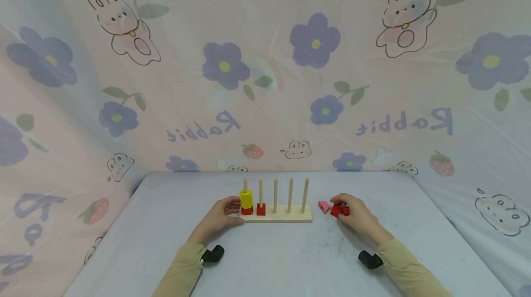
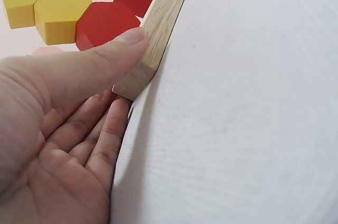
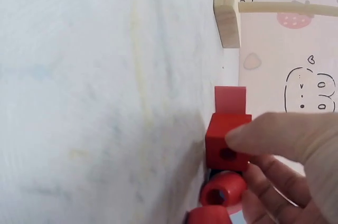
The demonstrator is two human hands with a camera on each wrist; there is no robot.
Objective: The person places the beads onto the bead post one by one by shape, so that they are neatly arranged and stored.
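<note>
My left hand (image 1: 221, 216) grips the left end of a wooden peg board (image 2: 158, 26), its thumb on the front edge and its fingers at the end. On the leftmost peg, yellow hexagonal blocks (image 2: 63, 10) stand above a red hexagonal block (image 2: 105, 23). A red square block (image 1: 261, 210) sits at the bottom of the second peg; the other three pegs are bare. Right of the board, my right hand (image 1: 356, 211) pinches a red cube with a hole (image 3: 216, 142), thumb on its near face. Whether the cube touches the table is unclear.
A pink triangular block (image 1: 323, 207) lies between the board and my right hand. Rounded red beads (image 3: 231, 183) lie beside the cube, partly behind the fingers. A patterned cloth (image 1: 265, 103) hangs behind the white table (image 1: 282, 260).
</note>
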